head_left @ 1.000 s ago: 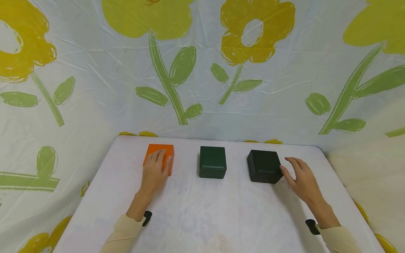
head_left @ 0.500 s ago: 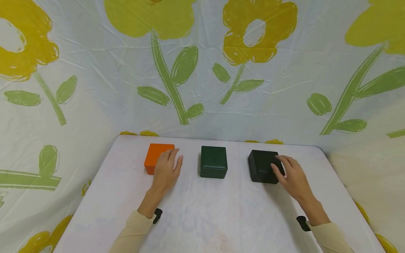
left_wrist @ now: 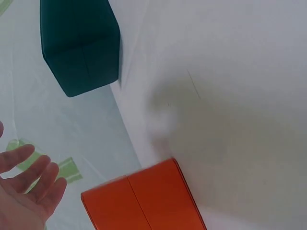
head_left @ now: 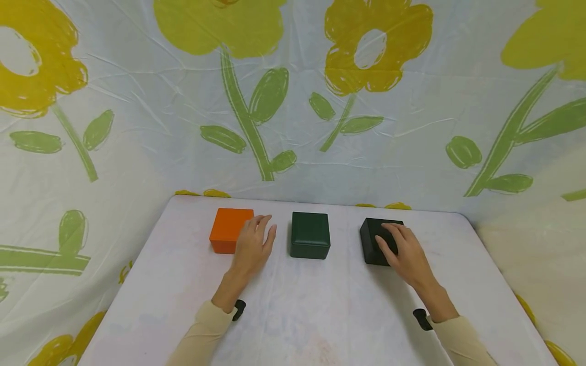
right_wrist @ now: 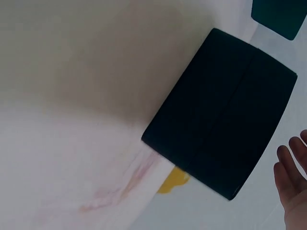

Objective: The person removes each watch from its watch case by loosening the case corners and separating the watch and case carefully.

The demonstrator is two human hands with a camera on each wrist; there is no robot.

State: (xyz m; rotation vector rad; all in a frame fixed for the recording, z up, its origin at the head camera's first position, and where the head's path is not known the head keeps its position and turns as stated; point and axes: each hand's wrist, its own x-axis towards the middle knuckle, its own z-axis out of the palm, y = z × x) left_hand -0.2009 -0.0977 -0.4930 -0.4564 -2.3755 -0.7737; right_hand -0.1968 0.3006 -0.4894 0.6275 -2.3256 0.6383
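Note:
Three square lidded boxes stand in a row in the head view: an orange box [head_left: 223,230] at left, a dark green box [head_left: 310,235] in the middle and a black box [head_left: 370,246] at right. My left hand [head_left: 251,250] is over the right side of the orange box, fingers loosely spread and holding nothing. In the left wrist view that hand [left_wrist: 29,194] appears apart from the orange box [left_wrist: 144,201]. Over the black box hovers my right hand [head_left: 406,256], relaxed, hiding its right part. The right wrist view shows a gap between the fingers [right_wrist: 288,167] and the black box [right_wrist: 220,115].
A white-covered table [head_left: 302,305] carries the boxes near its back edge. Behind and beside it hangs a pale cloth [head_left: 183,91] printed with yellow flowers and green leaves. Dark straps [head_left: 239,310] circle both wrists at the beige sleeves [head_left: 201,333].
My left hand has moved right, from above the orange box toward the gap beside the green one. My right hand has moved left, from beside the black box to over it. The boxes stay put.

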